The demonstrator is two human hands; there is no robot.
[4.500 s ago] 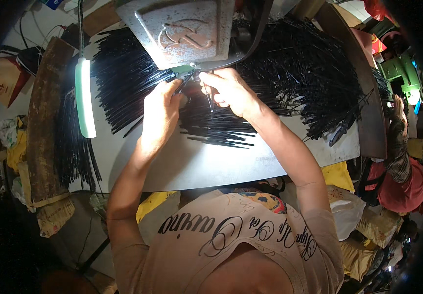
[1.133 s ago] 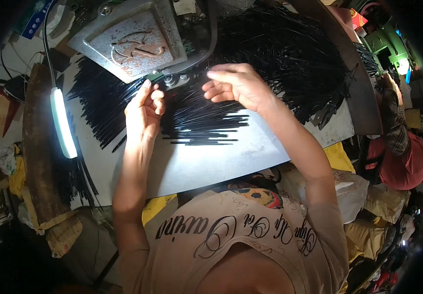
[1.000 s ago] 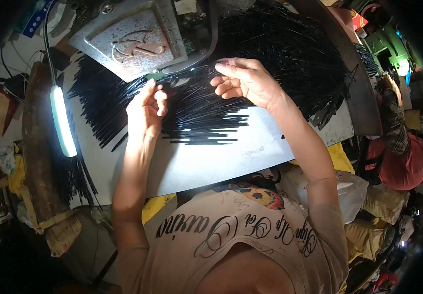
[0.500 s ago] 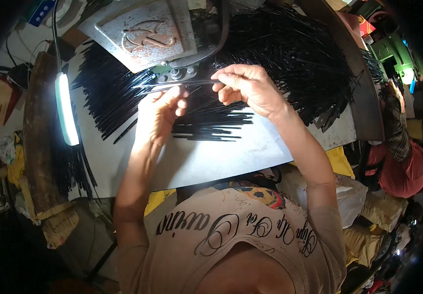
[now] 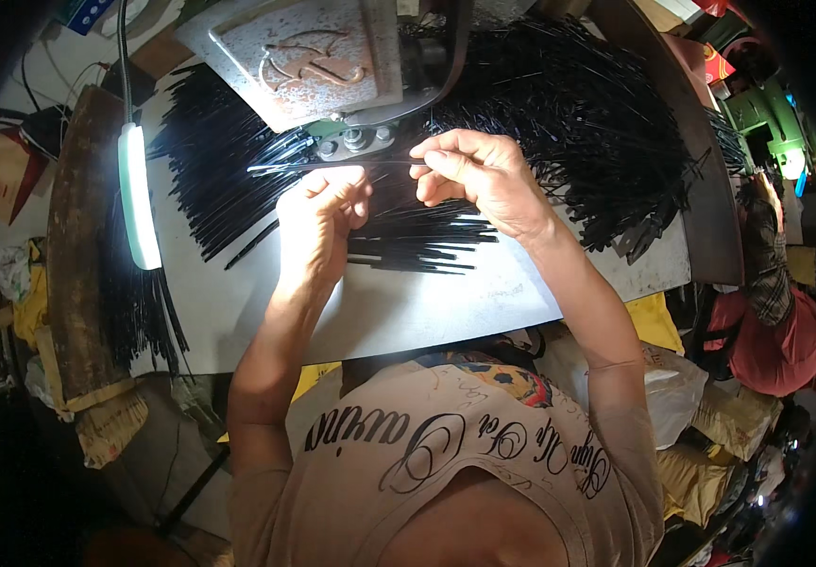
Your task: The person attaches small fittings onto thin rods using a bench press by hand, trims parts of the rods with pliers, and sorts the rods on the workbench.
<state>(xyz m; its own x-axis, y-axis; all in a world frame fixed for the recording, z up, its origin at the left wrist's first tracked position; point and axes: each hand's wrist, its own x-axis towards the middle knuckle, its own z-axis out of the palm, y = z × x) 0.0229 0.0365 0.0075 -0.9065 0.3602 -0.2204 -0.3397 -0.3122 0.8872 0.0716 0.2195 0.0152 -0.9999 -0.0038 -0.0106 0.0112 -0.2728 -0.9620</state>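
Observation:
A thin black rod point(image 5: 395, 163), much like an umbrella rib, stretches level between my hands, its bright end poking out past the left one. My left hand point(image 5: 318, 222) is closed, with thumb and fingers pinching the rod near its middle. At the other end, my right hand point(image 5: 484, 180) pinches it between thumb and forefinger, the other fingers curled. Just beyond the rod is the bolted lower part point(image 5: 353, 142) of a grey metal machine head point(image 5: 285, 71) bearing a rusty umbrella emblem. Similar black rods point(image 5: 224, 175) fan out to the left, and some lie under my hands.
A large heap of black rods point(image 5: 569, 104) covers the table's right side. The pale tabletop point(image 5: 465, 307) has curved raised edge boards point(image 5: 77, 255). A lit tube lamp point(image 5: 138, 198) hangs at left. At far right, another person's sleeve point(image 5: 769, 260) shows near a green machine point(image 5: 786, 132).
The view has shifted slightly, so the machine sits farther right in the picture. My hands are a little closer together, and both still hold the rod.

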